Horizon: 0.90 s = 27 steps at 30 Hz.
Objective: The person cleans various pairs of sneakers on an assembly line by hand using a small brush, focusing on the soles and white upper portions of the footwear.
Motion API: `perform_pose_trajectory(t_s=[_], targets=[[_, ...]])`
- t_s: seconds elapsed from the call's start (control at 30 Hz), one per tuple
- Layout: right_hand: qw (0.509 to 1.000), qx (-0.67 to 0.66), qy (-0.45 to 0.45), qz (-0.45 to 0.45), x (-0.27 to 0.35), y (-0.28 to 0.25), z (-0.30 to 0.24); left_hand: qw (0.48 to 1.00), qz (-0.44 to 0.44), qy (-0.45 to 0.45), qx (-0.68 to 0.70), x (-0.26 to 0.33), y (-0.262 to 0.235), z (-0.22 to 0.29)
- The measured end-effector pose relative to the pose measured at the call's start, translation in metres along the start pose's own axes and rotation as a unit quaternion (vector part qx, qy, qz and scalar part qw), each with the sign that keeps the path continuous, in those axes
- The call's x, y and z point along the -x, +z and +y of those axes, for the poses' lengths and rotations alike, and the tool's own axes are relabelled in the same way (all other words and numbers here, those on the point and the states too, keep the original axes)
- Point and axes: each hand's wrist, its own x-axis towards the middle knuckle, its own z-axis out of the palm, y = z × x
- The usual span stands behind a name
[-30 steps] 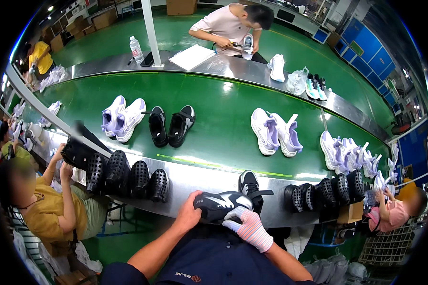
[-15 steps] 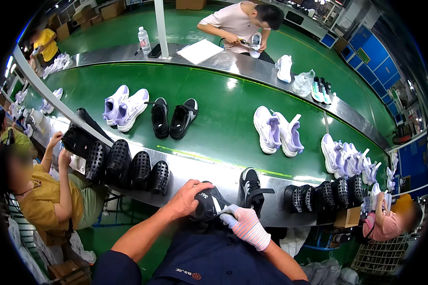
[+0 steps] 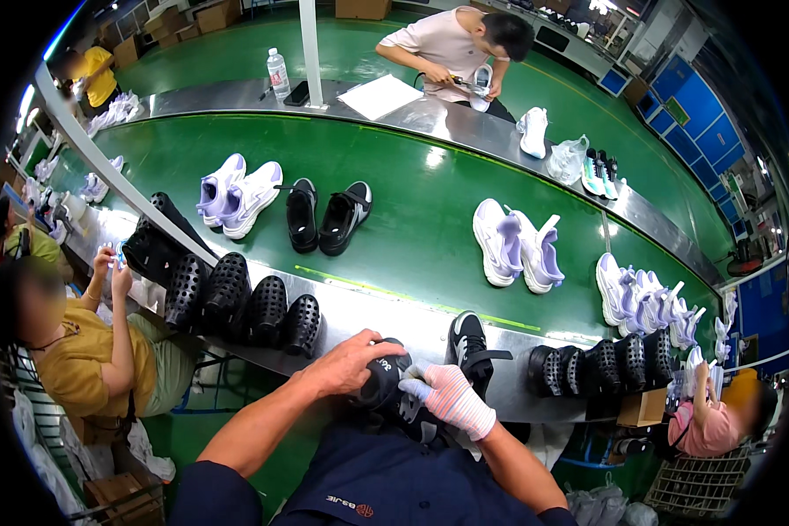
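A black shoe (image 3: 382, 384) with grey and white parts is held in front of my body, just off the table's near edge. My bare left hand (image 3: 346, 361) is closed around one end of it, fingers laid over its top. On its other side, my right hand (image 3: 451, 399), in a striped knit glove, pinches the shoe with thumb and fingers; what lies under those fingertips is hidden. Beside the glove, a black and grey shoe (image 3: 468, 342) with a loose strap stands on the metal edge of the table.
Black perforated shoe lasts (image 3: 269, 309) line the metal edge at left, more (image 3: 600, 364) at right. On the green belt (image 3: 412, 202) stand white-lilac shoes (image 3: 252, 200) and a black pair (image 3: 345, 217). Co-workers sit left (image 3: 88, 351), right (image 3: 706, 412) and across (image 3: 451, 53).
The shoe has turned a little in my hands, and the gloved fingers have shifted along it. The whole scene has moved slightly in view.
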Motion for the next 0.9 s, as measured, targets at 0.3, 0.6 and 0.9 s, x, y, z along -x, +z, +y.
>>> perform_pose_trajectory(t_s=[0.3, 0.6, 0.9], targets=[[0.993, 0.114, -0.006, -0.025, -0.023, 0.009, 0.009, 1.000, 0.020, -0.012, 0.012, 0.001, 0.002, -0.002], [0.956, 0.119, 0.152, 0.221, -0.014, 0.027, 0.040, 0.823, 0.146, -0.485, 0.258, 0.005, 0.051, -0.033], [0.954, 0.128, 0.265, 0.062, -0.051, 0.067, 0.040, 0.904, 0.334, -0.229, -0.141, -0.002, 0.068, -0.034]])
